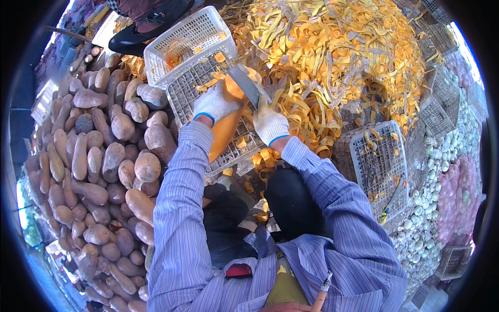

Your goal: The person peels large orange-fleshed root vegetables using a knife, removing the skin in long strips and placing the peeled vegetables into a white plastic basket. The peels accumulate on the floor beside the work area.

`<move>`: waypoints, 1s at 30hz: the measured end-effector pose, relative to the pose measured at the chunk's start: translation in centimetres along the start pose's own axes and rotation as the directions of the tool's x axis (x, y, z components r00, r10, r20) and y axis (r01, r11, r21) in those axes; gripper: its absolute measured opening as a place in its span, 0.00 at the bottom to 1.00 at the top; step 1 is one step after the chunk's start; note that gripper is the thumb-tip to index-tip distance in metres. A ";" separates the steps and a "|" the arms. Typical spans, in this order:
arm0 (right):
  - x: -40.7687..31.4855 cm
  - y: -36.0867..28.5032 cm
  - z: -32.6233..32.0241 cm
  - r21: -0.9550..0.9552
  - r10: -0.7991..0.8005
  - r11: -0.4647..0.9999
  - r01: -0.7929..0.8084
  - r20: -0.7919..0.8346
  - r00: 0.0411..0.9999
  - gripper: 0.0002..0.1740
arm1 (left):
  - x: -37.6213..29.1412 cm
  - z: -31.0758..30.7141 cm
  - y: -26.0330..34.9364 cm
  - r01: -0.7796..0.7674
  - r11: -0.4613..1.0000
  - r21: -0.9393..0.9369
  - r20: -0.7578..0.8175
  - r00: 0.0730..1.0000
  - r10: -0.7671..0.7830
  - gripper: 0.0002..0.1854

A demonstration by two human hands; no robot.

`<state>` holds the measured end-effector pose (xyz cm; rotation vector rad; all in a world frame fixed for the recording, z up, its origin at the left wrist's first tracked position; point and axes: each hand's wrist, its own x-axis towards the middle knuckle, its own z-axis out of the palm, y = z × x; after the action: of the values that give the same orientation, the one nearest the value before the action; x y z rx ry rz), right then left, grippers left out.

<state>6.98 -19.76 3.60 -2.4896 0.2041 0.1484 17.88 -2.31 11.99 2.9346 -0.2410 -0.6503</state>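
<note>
White knit gloves with blue cuffs cover both hands. My left hand [217,102] grips a long peeled orange pumpkin [226,132] near its upper end. In my right hand [271,121] is a broad knife [246,85], its dark flat blade lying across the pumpkin's top end. The pumpkin slants over an upturned plastic crate [187,103] with a grid surface, where small orange scraps [241,142] lie. My left forearm hides part of the pumpkin's lower end.
Unpeeled pumpkins [113,187] are heaped on the left. Orange and yellow peelings [323,62] pile up ahead and right. A white crate [187,46] stands beyond my left hand, near another person's dark boot [126,41]. Another grid-topped crate [380,163] at right carries tools.
</note>
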 end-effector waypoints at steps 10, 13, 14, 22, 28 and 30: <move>13.3 -1.6 -3.3 0.236 0.140 0.957 -0.167 0.129 0.982 0.31 | 2.6 -0.2 0.6 0.062 0.994 -0.086 -0.007 0.998 -0.063 0.61; 13.7 -1.2 -3.5 0.319 0.176 0.920 -0.227 0.181 0.968 0.32 | 1.1 -0.7 1.4 0.106 0.993 -0.049 0.039 0.994 -0.104 0.60; 13.4 -0.8 -3.7 0.289 0.166 0.935 -0.205 0.152 0.974 0.32 | 0.9 -1.0 1.9 0.098 0.993 -0.063 0.061 0.994 -0.094 0.62; 5.0 2.8 -6.1 0.656 0.157 0.680 -0.328 0.307 0.939 0.19 | 1.8 1.6 -4.1 -0.089 0.976 -0.200 0.100 0.989 0.111 0.67; 4.0 6.1 -5.6 0.843 0.210 0.003 -0.538 0.526 0.824 0.11 | 2.1 2.8 -4.4 -0.042 0.940 -0.339 0.182 0.977 0.109 0.64; 4.4 7.3 -6.0 0.870 0.295 0.000 -0.494 0.472 0.831 0.10 | 2.2 2.7 -4.2 -0.037 0.925 -0.377 0.215 0.969 0.126 0.61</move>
<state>10.34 -29.63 3.42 -0.9223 0.7057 0.3183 19.26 1.16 8.04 2.4725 -0.2324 -0.9203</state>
